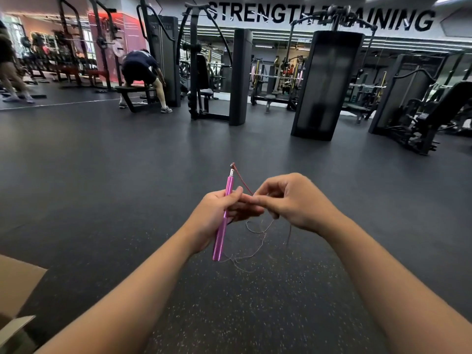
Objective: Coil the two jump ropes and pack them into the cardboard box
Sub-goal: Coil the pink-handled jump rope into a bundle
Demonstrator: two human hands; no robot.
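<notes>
1. one corner of the cardboard box (18, 282) shows at the lower left, nearest the wearer, with an open flap; its inside is out of view, so whether anything is packed cannot be told.
2. just beyond, on the dark speckled floor (255, 315), thin slack loops of the jump rope cord (255, 227) trail down from the hands and lie loosely tangled.
3. left hand (217, 213) grips the pink handle (222, 223) near its middle, fingers curled round it, the handle standing nearly upright with its metal swivel end on top.
4. right hand (291, 200) pinches the cord between thumb and fingertips, touching the left hand's fingertips; the red cord runs taut from the swivel down to that pinch.
5. only one handle and one rope are in view; the second rope and the other handle are not seen.
6. judged from this, coiling has only begun. to do it well, keep the handle steady as an anchor, draw the cord through the right hand's pinch to clear kinks, and lay even loops of like length against the handle, lifting slack off the floor a little at a time so the tangle below does not knot.
7. farther off stand weight machines (329, 83), a person bent over a bench (143, 70) at the left, and a wall sign reading strength training.
</notes>
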